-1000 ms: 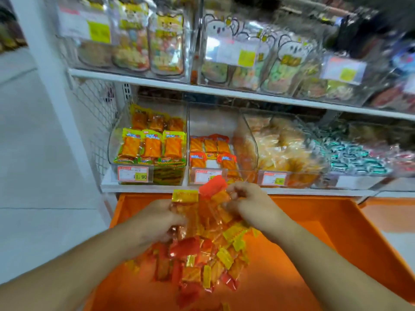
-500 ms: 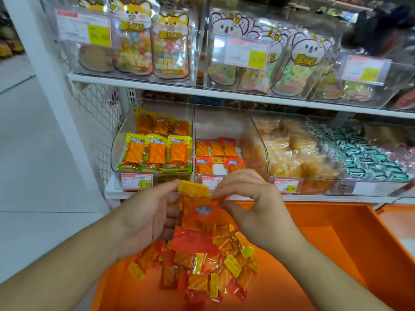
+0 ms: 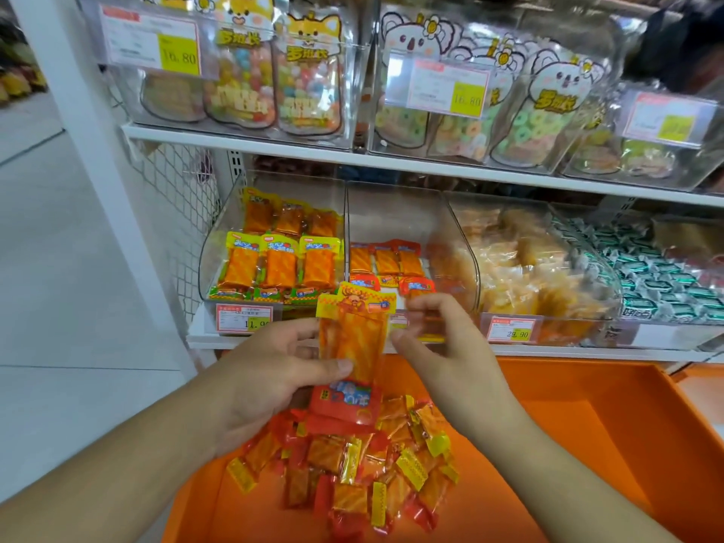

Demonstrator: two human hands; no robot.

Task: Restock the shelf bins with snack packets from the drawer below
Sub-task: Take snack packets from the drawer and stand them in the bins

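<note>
My left hand (image 3: 266,378) holds a small stack of snack packets upright, thumb across the front. The front one is a yellow-topped orange packet (image 3: 356,331), with a red packet (image 3: 344,401) below it. My right hand (image 3: 442,346) hovers at the packet's right edge with curled fingers; whether it pinches the packet is unclear. A loose pile of red and yellow packets (image 3: 352,472) lies under both hands in the orange drawer (image 3: 587,425). Behind them, the left clear bin (image 3: 219,244) holds yellow-topped packets. The middle bin (image 3: 391,213) holds a few red-topped ones.
To the right stand bins of pale wrapped snacks (image 3: 521,268) and green-white sweets (image 3: 646,276). An upper shelf (image 3: 391,162) carries bins of candy pouches. Price tags line the bin fronts. A white post (image 3: 90,150) and tiled floor lie left.
Both hands rose from the drawer pile toward the shelf. The loose bundle has become a stack in my left hand, and my right hand has come off to the stack's right edge.
</note>
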